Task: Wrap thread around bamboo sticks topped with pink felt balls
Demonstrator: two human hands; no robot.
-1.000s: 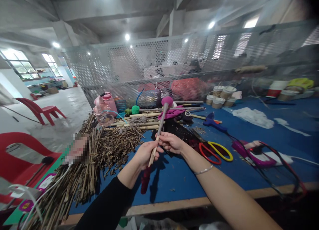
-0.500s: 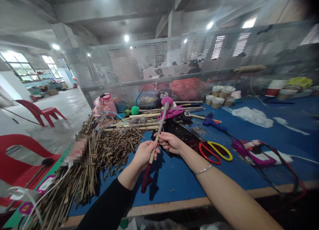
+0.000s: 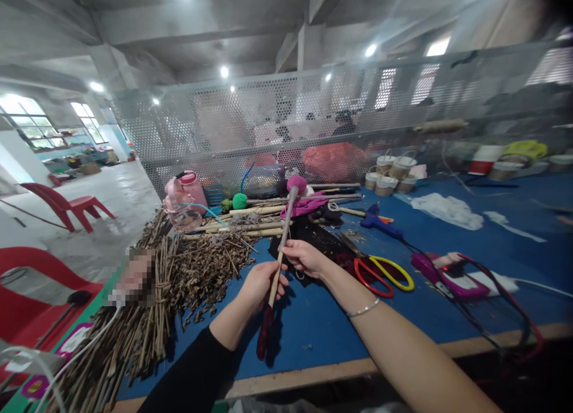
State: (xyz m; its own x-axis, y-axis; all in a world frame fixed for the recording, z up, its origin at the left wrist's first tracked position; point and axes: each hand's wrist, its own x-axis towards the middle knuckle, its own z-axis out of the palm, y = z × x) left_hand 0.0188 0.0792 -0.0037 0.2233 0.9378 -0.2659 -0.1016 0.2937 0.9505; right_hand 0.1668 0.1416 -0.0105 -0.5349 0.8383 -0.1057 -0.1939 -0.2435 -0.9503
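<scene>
Both my hands are on a thin stick (image 3: 287, 223) that slants over the near part of the blue table. It has a round pink head (image 3: 296, 184) at the far end, a grey-wrapped shaft and a pale bare stretch lower down. Dark red material (image 3: 265, 334) covers its near end. My left hand (image 3: 259, 286) is closed around the pale stretch. Just above it, my right hand (image 3: 308, 259) pinches the shaft where the grey wrap ends, its fingertips close to the left hand. Black cloth (image 3: 316, 229) lies beyond the right hand.
Scissors (image 3: 390, 276) with red and yellow handles lie right of my hands, near a blue glue gun (image 3: 378, 219) and a purple power strip (image 3: 447, 276). Dried stalks (image 3: 152, 317) pile up at left, beside a pink jug (image 3: 190, 192). A perforated metal screen (image 3: 233, 120) stands behind.
The stick has turned about its length, so its dark red end now looks narrower. The grip stays in much the same place, and the view has shifted slightly.
</scene>
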